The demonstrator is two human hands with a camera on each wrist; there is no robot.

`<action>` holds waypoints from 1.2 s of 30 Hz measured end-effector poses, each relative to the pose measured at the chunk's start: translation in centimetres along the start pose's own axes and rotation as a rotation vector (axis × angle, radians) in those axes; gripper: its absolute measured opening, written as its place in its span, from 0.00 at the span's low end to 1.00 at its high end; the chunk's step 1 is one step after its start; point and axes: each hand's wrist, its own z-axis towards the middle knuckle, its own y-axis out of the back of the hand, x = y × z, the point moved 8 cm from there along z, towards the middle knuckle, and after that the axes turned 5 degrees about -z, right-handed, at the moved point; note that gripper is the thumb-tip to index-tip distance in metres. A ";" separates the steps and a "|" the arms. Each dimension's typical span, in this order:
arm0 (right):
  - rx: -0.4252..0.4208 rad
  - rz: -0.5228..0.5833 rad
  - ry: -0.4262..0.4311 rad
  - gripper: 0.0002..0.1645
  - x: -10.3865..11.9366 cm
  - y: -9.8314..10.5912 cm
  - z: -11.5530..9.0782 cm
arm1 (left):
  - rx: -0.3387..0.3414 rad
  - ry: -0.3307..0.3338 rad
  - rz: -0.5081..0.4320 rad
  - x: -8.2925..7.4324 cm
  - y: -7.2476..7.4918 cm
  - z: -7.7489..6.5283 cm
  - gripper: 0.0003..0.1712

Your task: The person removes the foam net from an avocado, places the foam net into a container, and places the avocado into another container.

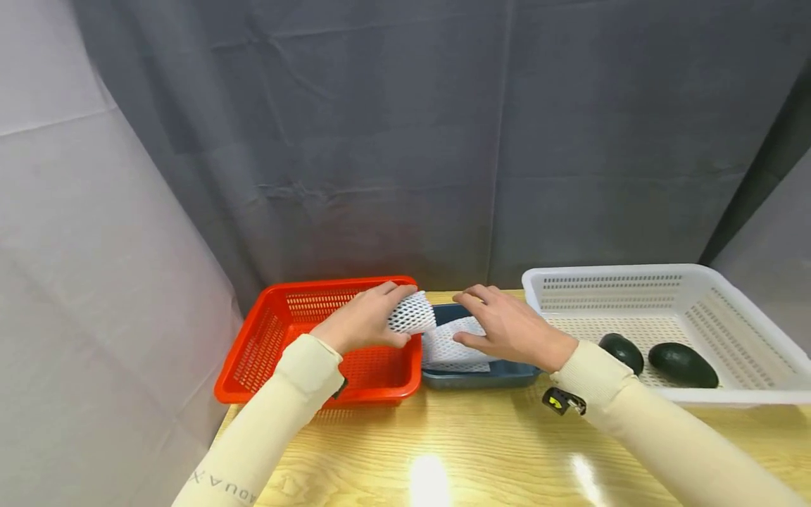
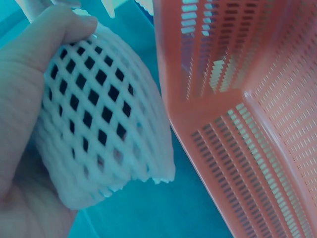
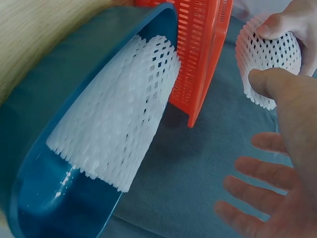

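My left hand (image 1: 366, 317) grips a white foam net sleeve (image 1: 412, 315) over the right rim of the red basket (image 1: 415, 366). Through the mesh in the left wrist view, something dark shows inside the sleeve (image 2: 94, 104); its kind is hidden. Over the blue bin (image 1: 481, 380), my right hand (image 1: 510, 327) hovers with fingers spread, holding nothing. More white foam net sleeves (image 1: 453, 345) lie in that bin beneath it. In the right wrist view, the right thumb appears close to the held sleeve (image 3: 270, 54), but I cannot tell whether they touch.
On the right, a white basket (image 1: 608, 292) holds two dark green avocados (image 1: 684, 365). The red basket stands left of the blue bin, all on a wooden table (image 1: 494, 451). Behind them hangs a grey curtain (image 1: 380, 141); a pale cloth (image 1: 95, 282) hangs at left.
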 end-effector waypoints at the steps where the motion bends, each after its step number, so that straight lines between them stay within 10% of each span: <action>1: -0.001 -0.001 0.002 0.38 -0.1 0.1 -0.2 | 0.003 -0.006 0.004 -0.3 -0.2 0.0 0.45; 36: -0.131 -0.041 0.104 0.32 2.3 2.2 -9.1 | 0.052 -0.250 0.101 -9.2 -5.5 -2.7 0.48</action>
